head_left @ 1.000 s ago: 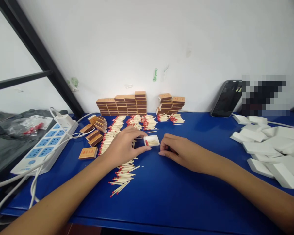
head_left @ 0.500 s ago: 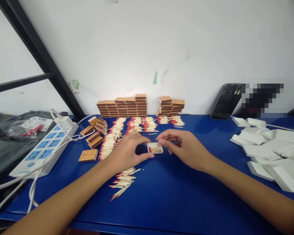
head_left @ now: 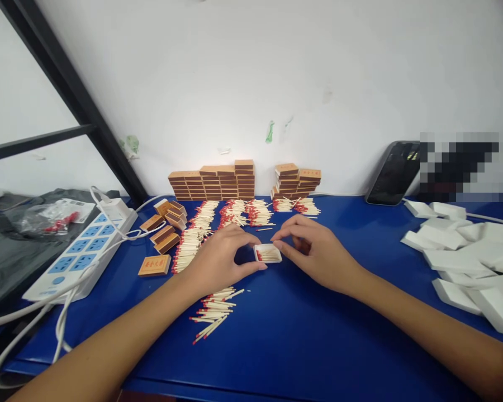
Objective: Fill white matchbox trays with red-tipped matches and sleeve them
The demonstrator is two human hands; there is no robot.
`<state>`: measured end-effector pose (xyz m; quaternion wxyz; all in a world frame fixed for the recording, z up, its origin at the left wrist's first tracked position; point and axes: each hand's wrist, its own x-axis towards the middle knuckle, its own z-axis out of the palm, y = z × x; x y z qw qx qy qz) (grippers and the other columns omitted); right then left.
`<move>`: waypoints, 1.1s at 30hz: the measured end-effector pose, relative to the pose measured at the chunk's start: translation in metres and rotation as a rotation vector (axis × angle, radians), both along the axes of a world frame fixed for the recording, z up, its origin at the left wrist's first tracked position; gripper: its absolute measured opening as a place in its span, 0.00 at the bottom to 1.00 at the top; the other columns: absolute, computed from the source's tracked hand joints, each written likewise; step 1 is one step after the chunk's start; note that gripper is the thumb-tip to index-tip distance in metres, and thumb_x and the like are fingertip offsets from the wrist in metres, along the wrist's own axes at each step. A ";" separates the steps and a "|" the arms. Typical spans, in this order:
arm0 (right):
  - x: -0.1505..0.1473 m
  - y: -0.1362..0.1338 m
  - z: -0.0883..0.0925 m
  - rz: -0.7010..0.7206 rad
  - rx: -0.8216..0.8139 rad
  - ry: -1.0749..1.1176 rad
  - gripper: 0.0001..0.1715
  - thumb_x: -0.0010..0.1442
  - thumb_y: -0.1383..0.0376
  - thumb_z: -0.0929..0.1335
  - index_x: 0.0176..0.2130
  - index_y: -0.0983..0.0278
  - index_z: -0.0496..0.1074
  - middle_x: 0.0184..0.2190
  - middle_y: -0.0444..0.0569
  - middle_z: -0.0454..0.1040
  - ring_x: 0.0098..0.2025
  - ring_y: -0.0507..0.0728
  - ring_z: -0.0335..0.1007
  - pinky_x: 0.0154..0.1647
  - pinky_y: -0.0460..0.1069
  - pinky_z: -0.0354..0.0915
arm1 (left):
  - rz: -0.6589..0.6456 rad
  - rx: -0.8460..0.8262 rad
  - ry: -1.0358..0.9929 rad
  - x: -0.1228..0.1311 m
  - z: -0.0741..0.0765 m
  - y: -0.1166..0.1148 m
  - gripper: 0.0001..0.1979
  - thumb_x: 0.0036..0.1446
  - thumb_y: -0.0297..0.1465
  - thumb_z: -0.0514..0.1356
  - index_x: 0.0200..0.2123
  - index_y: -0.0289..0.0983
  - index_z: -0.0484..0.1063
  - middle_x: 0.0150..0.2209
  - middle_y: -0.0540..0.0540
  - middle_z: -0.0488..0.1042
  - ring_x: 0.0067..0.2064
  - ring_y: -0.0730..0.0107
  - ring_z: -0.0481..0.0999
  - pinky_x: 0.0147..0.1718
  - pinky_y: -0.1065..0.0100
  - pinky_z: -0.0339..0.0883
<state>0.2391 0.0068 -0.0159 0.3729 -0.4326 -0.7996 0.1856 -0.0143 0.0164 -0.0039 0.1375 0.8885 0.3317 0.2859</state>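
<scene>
A small white matchbox tray [head_left: 269,261] rests on the blue tabletop with red-tipped matches [head_left: 269,254] lying in it. My left hand [head_left: 222,251] curves around the tray's left end, thumb at its near corner and fingers at its far edge. At the tray's far right corner is my right hand [head_left: 318,251], thumb and index finger pinched together; what is between them, if anything, is too small to make out. Loose matches [head_left: 216,310] lie in a pile beside my left forearm, and a long row of matches [head_left: 193,234] stretches behind my left hand.
Stacked matchboxes [head_left: 218,184] and a smaller stack [head_left: 295,181] stand against the wall. Scattered matchbox sleeves [head_left: 165,239] lie left, near a power strip [head_left: 79,251] with white cables. Several white trays [head_left: 465,257] are heaped at right, below a leaning phone [head_left: 394,173].
My right fingertips have drawn back slightly from over the tray to its far right corner, leaving more of the matches visible. The whole view has shifted a little; my left hand stays at the tray.
</scene>
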 end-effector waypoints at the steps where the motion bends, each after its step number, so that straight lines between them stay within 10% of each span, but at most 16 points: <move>1: 0.001 0.004 -0.001 -0.022 0.026 -0.028 0.07 0.70 0.63 0.70 0.42 0.58 0.81 0.38 0.47 0.73 0.30 0.53 0.64 0.34 0.51 0.65 | -0.011 -0.005 -0.001 0.000 0.000 0.000 0.18 0.59 0.39 0.75 0.48 0.39 0.80 0.43 0.46 0.80 0.46 0.59 0.78 0.46 0.59 0.71; 14: -0.006 0.060 -0.015 -0.037 -0.022 -0.286 0.06 0.70 0.65 0.69 0.38 0.61 0.73 0.36 0.48 0.73 0.36 0.57 0.68 0.37 0.51 0.62 | -0.019 0.005 -0.007 0.001 -0.008 0.001 0.20 0.58 0.39 0.75 0.49 0.37 0.79 0.47 0.43 0.81 0.51 0.54 0.78 0.52 0.54 0.72; 33: 0.011 0.039 0.003 -0.025 0.049 -0.315 0.07 0.72 0.62 0.67 0.39 0.60 0.71 0.37 0.49 0.75 0.37 0.58 0.70 0.37 0.51 0.64 | 0.030 0.073 -0.007 -0.005 0.000 0.006 0.18 0.59 0.38 0.75 0.49 0.37 0.79 0.43 0.44 0.80 0.48 0.56 0.77 0.48 0.57 0.71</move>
